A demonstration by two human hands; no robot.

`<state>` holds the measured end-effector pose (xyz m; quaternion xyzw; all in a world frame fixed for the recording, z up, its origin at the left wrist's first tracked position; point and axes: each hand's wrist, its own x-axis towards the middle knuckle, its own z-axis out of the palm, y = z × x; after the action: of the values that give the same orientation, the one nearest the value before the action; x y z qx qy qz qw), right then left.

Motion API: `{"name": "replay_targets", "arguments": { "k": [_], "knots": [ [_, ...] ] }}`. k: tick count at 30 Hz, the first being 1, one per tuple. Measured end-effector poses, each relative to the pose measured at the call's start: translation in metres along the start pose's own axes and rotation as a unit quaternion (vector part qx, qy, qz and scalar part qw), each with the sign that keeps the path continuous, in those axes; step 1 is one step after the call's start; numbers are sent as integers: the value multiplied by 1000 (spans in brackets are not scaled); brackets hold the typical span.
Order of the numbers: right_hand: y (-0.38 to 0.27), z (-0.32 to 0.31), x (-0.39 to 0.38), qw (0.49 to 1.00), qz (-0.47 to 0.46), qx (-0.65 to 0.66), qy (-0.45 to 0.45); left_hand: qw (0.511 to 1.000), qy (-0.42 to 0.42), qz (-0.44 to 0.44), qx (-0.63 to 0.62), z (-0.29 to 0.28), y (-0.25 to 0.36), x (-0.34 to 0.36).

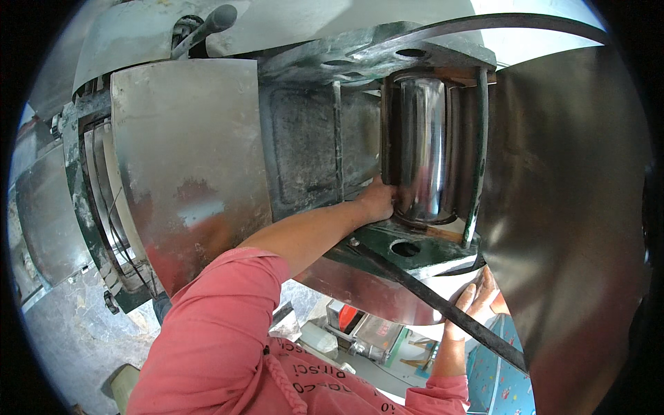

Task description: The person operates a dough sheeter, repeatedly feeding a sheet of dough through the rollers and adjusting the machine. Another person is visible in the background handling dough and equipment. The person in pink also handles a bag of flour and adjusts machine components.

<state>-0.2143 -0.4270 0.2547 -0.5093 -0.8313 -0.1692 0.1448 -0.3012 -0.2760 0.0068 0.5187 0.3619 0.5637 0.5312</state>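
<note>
A shiny metal roller (423, 149) stands lengthwise inside a dark green machine frame (443, 257). My left hand (377, 200) reaches into the frame at the roller's near left side. Its fingers curl in beside the roller, and their tips are hidden there. Lower right, my right hand (481, 301) is behind a dark flat bar (432, 299), with its fingers stretched out and apart. Those fingers lie close to the edge of a large curved metal sheet (567, 187); whether they touch it I cannot tell.
A worn metal panel (187, 159) covers the machine's left part. A lever with a rounded end (220, 19) sticks up at the far left. The dark bar slants across the lower right. Below are a white bottle (318, 337) and a blue patterned surface (494, 370).
</note>
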Motion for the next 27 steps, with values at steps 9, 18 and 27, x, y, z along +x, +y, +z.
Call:
{"name": "replay_targets", "arguments": {
  "k": [9,18,27],
  "knots": [
    [-6,0,1,999,24,8,-22,986,139,0,-93,-5,-8,5],
    [-7,4,3,999,10,49,3,908,281,-127,-285,-2,-36,12],
    [-9,1,3,1000,20,7,-3,763,122,-306,-556,-24,-25,3]
  ]
}}
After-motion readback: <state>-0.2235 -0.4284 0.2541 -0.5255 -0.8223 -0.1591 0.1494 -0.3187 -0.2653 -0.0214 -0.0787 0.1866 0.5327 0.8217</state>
